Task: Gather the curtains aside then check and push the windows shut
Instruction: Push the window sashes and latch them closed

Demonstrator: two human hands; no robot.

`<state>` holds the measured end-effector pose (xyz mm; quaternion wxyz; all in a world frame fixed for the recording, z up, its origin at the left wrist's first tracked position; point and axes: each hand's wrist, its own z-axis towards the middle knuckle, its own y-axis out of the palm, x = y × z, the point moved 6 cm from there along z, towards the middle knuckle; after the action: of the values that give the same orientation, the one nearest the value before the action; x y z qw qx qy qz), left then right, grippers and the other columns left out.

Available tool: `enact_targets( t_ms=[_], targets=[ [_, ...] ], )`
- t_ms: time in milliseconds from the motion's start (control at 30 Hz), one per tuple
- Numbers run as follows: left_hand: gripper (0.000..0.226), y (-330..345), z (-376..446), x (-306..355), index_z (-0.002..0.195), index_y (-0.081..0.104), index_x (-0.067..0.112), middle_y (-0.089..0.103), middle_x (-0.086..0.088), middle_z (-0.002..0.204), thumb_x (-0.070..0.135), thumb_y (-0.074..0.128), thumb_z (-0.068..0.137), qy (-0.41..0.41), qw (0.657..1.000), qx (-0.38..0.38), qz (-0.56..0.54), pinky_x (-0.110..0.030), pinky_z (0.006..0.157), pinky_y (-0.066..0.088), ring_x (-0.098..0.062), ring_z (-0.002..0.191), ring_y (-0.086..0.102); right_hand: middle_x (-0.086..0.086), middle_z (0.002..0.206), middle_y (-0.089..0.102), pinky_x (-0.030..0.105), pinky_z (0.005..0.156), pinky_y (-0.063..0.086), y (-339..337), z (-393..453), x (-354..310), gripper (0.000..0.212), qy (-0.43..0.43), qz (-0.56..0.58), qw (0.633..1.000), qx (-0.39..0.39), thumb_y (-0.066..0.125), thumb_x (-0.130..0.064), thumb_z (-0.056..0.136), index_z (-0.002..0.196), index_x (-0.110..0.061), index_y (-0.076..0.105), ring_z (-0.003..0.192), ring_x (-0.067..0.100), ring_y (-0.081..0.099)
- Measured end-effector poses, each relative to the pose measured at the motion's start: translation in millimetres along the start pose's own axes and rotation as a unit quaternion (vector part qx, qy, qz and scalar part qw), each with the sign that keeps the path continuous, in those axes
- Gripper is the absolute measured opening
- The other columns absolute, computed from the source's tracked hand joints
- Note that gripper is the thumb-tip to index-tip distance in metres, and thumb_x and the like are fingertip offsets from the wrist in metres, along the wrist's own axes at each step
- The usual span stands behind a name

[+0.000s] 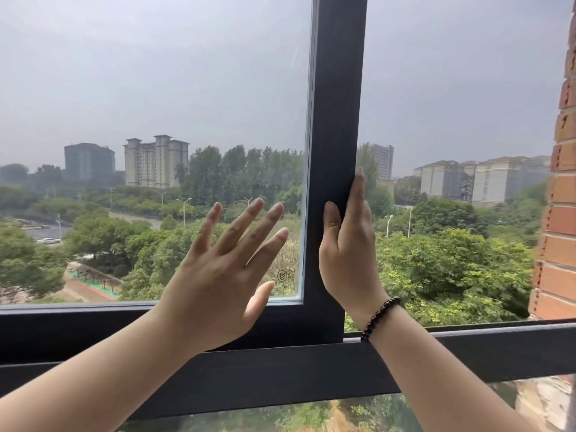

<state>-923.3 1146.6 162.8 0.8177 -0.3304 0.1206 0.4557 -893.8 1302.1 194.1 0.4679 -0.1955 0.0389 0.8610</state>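
Note:
A sliding window sash with a dark frame [338, 104] fills the view, its glass pane [156, 104] on the left. To the right of the sash's upright edge there is an open gap [452, 120] with no glass. My left hand [224, 266] is spread flat on or close to the pane's lower right corner, fingers apart. Wrapped around the upright edge of the sash is my right hand [349, 247], thumb on the front face and fingers behind; a dark bead bracelet [378, 319] sits on that wrist. No curtain is in view.
A dark horizontal rail [280, 378] runs under the sash, with a lower glass panel [280, 416] beneath. A red brick wall [558, 213] borders the opening at the far right. Trees and buildings lie outside.

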Motion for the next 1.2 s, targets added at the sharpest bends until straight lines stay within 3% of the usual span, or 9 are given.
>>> enact_targets(
  t_ms=[200, 367, 500, 667, 1000, 1200],
  targets=[
    [0.063, -3.5, -23.7, -25.7, 0.143, 0.044, 0.013, 0.022, -0.008, 0.159, 0.042, 0.049, 0.087, -0.022, 1.000, -0.017, 0.007, -0.062, 0.113, 0.020, -0.028, 0.147, 0.017, -0.025, 0.115, 0.025, -0.010, 0.084, 0.018, 29.3, -5.6, -17.6, 0.059, -0.005, 0.053, 0.998, -0.015, 0.041, -0.011, 0.100, 0.151, -0.009, 0.012, 0.103, -0.040, 0.019],
    [0.062, -8.4, -41.5, -43.6, 0.138, 0.048, 0.011, 0.025, -0.010, 0.158, 0.035, 0.057, 0.081, -0.057, 0.998, -0.016, 0.000, -0.063, 0.111, 0.022, -0.030, 0.147, 0.018, -0.029, 0.114, 0.022, -0.011, 0.080, 0.020, 54.1, -10.8, -37.9, 0.059, -0.006, 0.088, 0.996, -0.034, 0.041, -0.009, 0.100, 0.151, -0.009, 0.013, 0.099, -0.040, 0.022],
    [0.064, -11.8, -57.1, -57.9, 0.135, 0.048, 0.008, 0.026, -0.011, 0.157, 0.028, 0.063, 0.077, -0.085, 0.996, -0.017, -0.006, -0.064, 0.111, 0.023, -0.031, 0.147, 0.018, -0.023, 0.114, 0.030, -0.010, 0.081, 0.022, 74.9, -15.6, -52.2, 0.061, 0.002, 0.117, 0.991, -0.061, 0.041, -0.011, 0.100, 0.152, -0.017, 0.009, 0.099, -0.036, 0.028],
    [0.066, -18.7, -77.1, -77.2, 0.131, 0.051, 0.007, 0.031, -0.011, 0.155, 0.021, 0.073, 0.070, -0.119, 0.992, -0.028, -0.013, -0.063, 0.111, 0.024, -0.031, 0.145, 0.023, -0.043, 0.118, 0.016, 0.003, 0.094, 0.021, 99.0, -21.2, -67.4, 0.066, -0.004, 0.136, 0.986, -0.097, 0.041, -0.014, 0.101, 0.151, -0.029, 0.002, 0.108, -0.035, 0.022],
    [0.058, -35.3, -114.9, -123.4, 0.130, 0.051, 0.007, 0.033, -0.011, 0.154, 0.026, 0.060, 0.075, -0.158, 0.986, -0.047, 0.004, -0.060, 0.109, 0.030, -0.031, 0.144, 0.026, -0.020, 0.116, 0.031, -0.007, 0.081, 0.024, 146.1, -28.7, -108.0, 0.069, 0.008, 0.190, 0.965, -0.182, 0.041, -0.014, 0.101, 0.151, -0.034, -0.001, 0.099, -0.034, 0.030],
    [0.060, -44.6, -138.1, -148.9, 0.132, 0.049, 0.010, 0.032, -0.009, 0.155, 0.029, 0.057, 0.075, -0.185, 0.981, -0.056, 0.016, -0.056, 0.110, 0.031, -0.029, 0.143, 0.028, -0.016, 0.123, 0.029, -0.007, 0.080, 0.024, 174.1, -31.8, -131.5, 0.071, 0.002, 0.184, 0.959, -0.218, 0.043, -0.017, 0.100, 0.150, -0.039, -0.003, 0.092, -0.021, 0.034]
  ],
)
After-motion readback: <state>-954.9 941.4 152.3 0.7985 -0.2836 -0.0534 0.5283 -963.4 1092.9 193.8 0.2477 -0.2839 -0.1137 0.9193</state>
